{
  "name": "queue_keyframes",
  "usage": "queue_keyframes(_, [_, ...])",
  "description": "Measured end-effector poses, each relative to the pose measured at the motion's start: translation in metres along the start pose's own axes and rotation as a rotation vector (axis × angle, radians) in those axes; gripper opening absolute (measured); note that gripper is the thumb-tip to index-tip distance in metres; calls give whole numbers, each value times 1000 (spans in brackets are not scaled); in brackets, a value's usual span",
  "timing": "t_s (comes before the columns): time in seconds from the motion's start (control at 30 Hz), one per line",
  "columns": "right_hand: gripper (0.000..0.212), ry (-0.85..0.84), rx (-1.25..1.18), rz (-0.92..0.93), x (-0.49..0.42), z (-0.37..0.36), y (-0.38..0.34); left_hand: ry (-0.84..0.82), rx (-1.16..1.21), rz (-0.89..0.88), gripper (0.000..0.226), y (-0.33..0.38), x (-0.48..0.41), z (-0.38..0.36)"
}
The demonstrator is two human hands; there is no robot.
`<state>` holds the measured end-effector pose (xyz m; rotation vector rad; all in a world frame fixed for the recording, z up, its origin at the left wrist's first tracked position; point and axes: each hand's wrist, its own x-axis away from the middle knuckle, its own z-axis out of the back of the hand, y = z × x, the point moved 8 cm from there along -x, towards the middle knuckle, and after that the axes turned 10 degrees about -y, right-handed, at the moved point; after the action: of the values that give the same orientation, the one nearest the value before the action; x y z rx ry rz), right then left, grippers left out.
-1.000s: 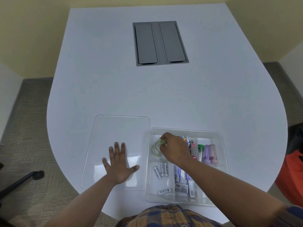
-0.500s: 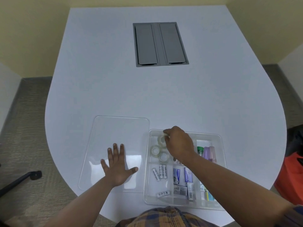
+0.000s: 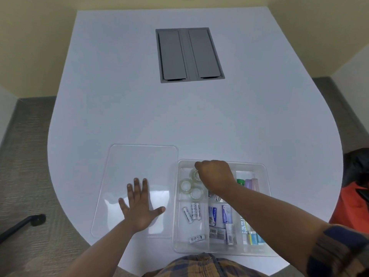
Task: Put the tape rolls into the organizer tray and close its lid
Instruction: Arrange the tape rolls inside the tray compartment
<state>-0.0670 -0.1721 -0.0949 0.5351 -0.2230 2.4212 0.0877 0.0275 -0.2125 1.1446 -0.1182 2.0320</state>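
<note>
On the table (image 3: 199, 120), leftmost, the lid (image 3: 139, 166) is lying flat beside the tray (image 3: 267, 206), still off it. Left hand (image 3: 139, 208) is pressing on the lid, palm down, fingers spread, gripping nothing. Next over, in the tray's far-left compartment, two tape rolls (image 3: 185, 184) are lying flat, touching or nearly so. Right hand (image 3: 216, 174) is hovering over a third roll (image 3: 194, 174) at the compartment's far end, fingers curled down; whether they are pinching it or just letting go is hidden. Batteries (image 3: 192, 211) are filling the compartment nearer the person. Likely best move: seat that roll flat, clear of the divider and below the rim, so the lid sits flush; then lift the lid squarely across.
</note>
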Motion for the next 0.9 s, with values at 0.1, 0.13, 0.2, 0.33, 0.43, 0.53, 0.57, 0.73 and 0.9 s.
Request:
queue_keyframes(0.1, [25,4,-28,-12,2,-2,4,-1,2,-7,119,0,0,-1])
queue_keyframes(0.13, [27,0,-44,-17,3,-4,5,-6,3,-11,119,0,0,-1])
queue_keyframes(0.2, [31,-21,-68,-30,5,-10,5,-9,2,-13,119,0,0,-2])
queue_keyframes(0.33, [27,-92,-88,-48,6,-25,1,-6,-4,-1,119,0,-1,-1])
queue_keyframes(0.43, [17,-131,-81,-61,4,-31,-3,-5,-4,5,119,0,0,-1])
queue_keyframes(0.53, [16,-151,-67,-74,1,-32,-5,-6,-9,14,119,1,2,0])
queue_keyframes(0.57, [15,-159,-62,-75,0,-32,-7,-6,-9,14,119,2,2,1])
queue_keyframes(0.73, [35,-169,-37,-83,-2,-30,-8,-8,-8,8,120,5,4,2])
queue_keyframes(0.9, [42,-155,-31,-88,-2,-29,-11,-6,-15,10,119,3,2,0])
